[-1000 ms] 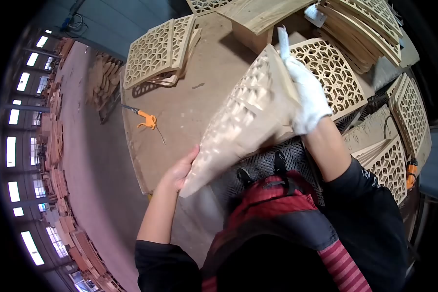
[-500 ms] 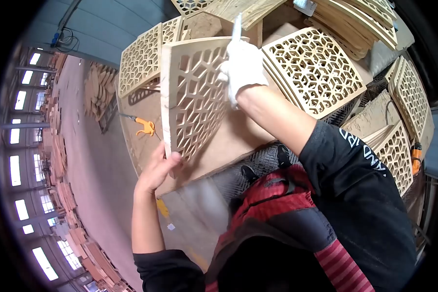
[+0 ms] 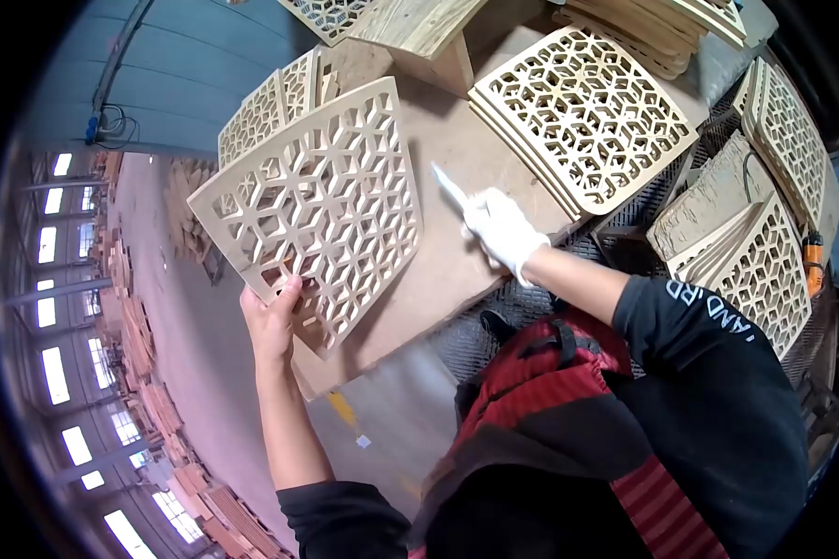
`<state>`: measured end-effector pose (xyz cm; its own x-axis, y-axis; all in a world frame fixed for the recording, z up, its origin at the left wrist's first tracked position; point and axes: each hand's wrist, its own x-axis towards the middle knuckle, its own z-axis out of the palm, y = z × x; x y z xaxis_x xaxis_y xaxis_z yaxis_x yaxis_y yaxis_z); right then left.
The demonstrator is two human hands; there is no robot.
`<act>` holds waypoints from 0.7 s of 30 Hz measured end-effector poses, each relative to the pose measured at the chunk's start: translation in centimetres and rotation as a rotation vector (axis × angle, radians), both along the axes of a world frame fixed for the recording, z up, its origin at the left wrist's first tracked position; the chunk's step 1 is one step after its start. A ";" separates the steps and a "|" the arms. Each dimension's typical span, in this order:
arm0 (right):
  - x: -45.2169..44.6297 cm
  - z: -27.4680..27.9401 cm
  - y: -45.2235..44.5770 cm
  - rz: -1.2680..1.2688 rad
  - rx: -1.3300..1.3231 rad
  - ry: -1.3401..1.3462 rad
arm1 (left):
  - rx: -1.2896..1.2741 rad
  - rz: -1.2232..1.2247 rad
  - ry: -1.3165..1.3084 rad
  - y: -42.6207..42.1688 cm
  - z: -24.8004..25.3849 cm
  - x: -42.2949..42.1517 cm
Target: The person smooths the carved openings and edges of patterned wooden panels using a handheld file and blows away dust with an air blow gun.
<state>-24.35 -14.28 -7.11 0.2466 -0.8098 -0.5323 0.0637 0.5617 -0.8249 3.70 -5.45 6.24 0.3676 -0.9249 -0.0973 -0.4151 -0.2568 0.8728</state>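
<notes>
My bare left hand (image 3: 272,317) grips the lower left edge of a pale wooden lattice panel (image 3: 331,210), with the thumb on the near face. The panel is held tilted up above the worktable (image 3: 447,261), its cut-out pattern facing me. To the right of the panel and apart from it, my right hand (image 3: 505,231), in a white glove, is closed around a thin, pale, stick-like tool (image 3: 449,186). That tool points up and left; its exact kind I cannot make out. A bit of orange shows through the panel's lower openings.
A stack of lattice panels (image 3: 587,121) lies right of my right hand. More panels (image 3: 252,126) lean behind the held one. A wooden block (image 3: 429,47) stands at the back. Further right are leaning panels (image 3: 764,279) and an orange tool (image 3: 814,264).
My right hand has come off the panel's far edge and moved down and right with the pale tool. The panel has turned its face toward me, covering the orange air blow gun.
</notes>
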 end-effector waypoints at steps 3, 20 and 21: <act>-0.7 -3.0 2.4 0.246 -0.133 0.251 | -0.054 0.039 0.083 -1.0 -0.4 0.1; -2.3 -5.6 5.4 0.510 -0.246 0.164 | -0.066 0.069 -0.012 -2.4 -0.9 -0.1; -2.3 -5.4 5.4 0.501 -0.228 0.154 | -0.060 0.064 -0.030 -2.4 -0.8 -0.4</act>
<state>-26.67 -8.90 -12.52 0.5637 -0.7125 -0.4179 -0.2955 0.2985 -0.9075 3.34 -7.82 5.44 0.4280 -0.9033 -0.0299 -0.4261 -0.2308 0.8748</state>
